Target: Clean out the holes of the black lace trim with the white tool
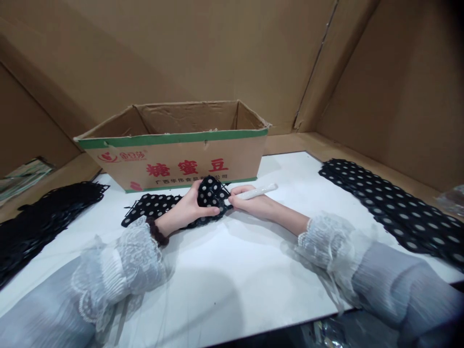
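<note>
A black sheet with pale round dots (147,205) lies on the white board, its right end lifted and folded up. My left hand (186,208) is closed on that raised end, thumb in front and fingers behind. In my right hand (250,203) is a white pen-like tool (259,191), gripped like a pen. Its tip meets the right edge of the dotted sheet, close to my fingertips. What the tip does there is too small to make out.
Behind my hands stands an open cardboard box (174,159) with a green rim and red lettering. A stack of dotted black sheets (391,208) lies at the right, and a black stack (47,217) at the left. Cardboard walls (203,48) enclose the white board (224,290).
</note>
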The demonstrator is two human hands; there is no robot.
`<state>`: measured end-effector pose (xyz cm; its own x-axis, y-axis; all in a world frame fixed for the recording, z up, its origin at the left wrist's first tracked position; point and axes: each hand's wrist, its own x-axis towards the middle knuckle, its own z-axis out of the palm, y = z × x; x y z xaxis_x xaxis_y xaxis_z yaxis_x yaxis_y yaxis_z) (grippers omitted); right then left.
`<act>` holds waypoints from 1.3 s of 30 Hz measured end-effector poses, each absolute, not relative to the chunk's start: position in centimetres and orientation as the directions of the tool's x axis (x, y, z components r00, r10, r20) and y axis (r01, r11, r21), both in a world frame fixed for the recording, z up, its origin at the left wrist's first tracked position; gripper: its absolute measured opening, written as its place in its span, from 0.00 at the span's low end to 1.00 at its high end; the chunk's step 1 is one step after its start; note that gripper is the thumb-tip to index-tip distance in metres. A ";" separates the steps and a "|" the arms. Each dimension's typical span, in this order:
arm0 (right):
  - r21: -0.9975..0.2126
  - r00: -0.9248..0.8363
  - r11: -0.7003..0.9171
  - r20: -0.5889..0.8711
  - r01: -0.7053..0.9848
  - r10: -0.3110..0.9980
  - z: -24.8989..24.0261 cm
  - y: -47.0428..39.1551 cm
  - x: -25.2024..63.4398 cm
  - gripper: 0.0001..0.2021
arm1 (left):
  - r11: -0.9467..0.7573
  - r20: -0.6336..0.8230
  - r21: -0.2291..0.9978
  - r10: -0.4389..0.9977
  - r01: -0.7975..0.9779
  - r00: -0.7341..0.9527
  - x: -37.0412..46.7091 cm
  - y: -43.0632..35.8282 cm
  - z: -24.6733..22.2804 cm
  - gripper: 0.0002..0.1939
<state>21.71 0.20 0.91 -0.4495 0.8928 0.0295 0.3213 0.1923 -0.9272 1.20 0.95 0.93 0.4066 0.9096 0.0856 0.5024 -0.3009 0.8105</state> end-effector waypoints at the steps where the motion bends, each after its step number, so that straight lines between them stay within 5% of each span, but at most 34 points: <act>1: -0.929 -0.449 0.199 0.040 0.313 0.892 1.0 0.1 21.6 0.11 | -0.310 0.085 0.806 0.904 0.505 0.420 1.2 0.9 1.0 0.43; 9: -0.919 -0.449 0.257 0.103 0.297 0.888 1.1 -0.1 21.2 0.12 | -0.293 0.051 0.813 0.896 0.502 0.441 1.5 0.8 1.4 0.36; 16: -0.907 -0.485 0.309 0.140 0.288 0.863 1.2 -0.1 21.5 0.13 | -0.178 0.018 0.847 0.951 0.501 0.308 1.3 1.4 1.3 0.40; 31: -0.919 -0.468 0.274 0.117 0.284 0.876 1.5 -0.3 21.6 0.14 | -0.045 -0.087 0.934 0.934 0.355 0.346 0.9 1.7 1.2 0.38; 39: -0.793 -0.515 0.491 0.269 0.361 0.814 1.2 -0.5 21.2 0.13 | -0.096 -0.048 0.905 0.945 0.414 0.324 1.1 1.4 1.3 0.37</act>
